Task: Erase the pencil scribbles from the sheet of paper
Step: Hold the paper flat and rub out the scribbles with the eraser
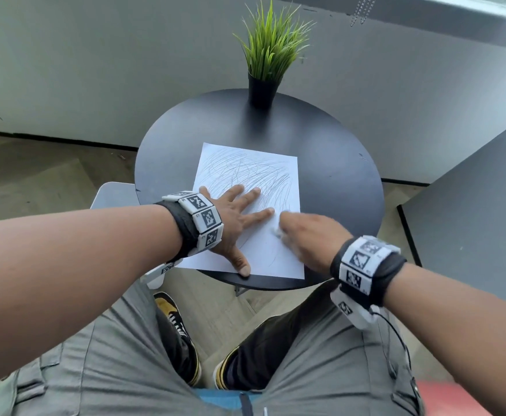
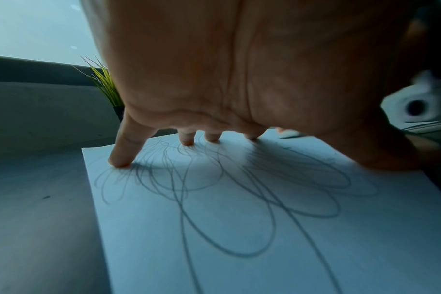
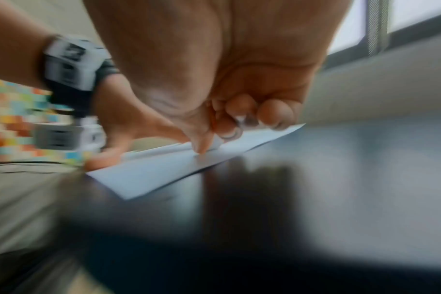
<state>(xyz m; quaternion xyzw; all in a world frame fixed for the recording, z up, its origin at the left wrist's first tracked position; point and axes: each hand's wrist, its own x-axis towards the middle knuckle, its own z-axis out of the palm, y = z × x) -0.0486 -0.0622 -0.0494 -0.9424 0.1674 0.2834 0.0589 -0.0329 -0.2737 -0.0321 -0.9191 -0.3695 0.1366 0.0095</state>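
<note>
A white sheet of paper [image 1: 245, 172] covered in grey pencil scribbles [image 1: 254, 172] lies on a round black table [image 1: 335, 175]. My left hand [image 1: 236, 217] lies flat on the sheet's near left part, fingers spread and straight, the fingertips [image 2: 118, 162] pressing on the paper [image 2: 239, 228]. My right hand [image 1: 308, 235] is blurred over the sheet's right edge, its fingers curled round a small white eraser [image 1: 277, 232]. In the right wrist view the eraser [image 3: 218, 144] sits pinched at the fingertips against the paper [image 3: 159, 173].
A potted green grass plant [image 1: 268, 55] in a black pot stands at the table's far edge. A grey wall runs behind. A second dark tabletop [image 1: 470, 205] lies to the right. My knees and shoes are below the table's near edge.
</note>
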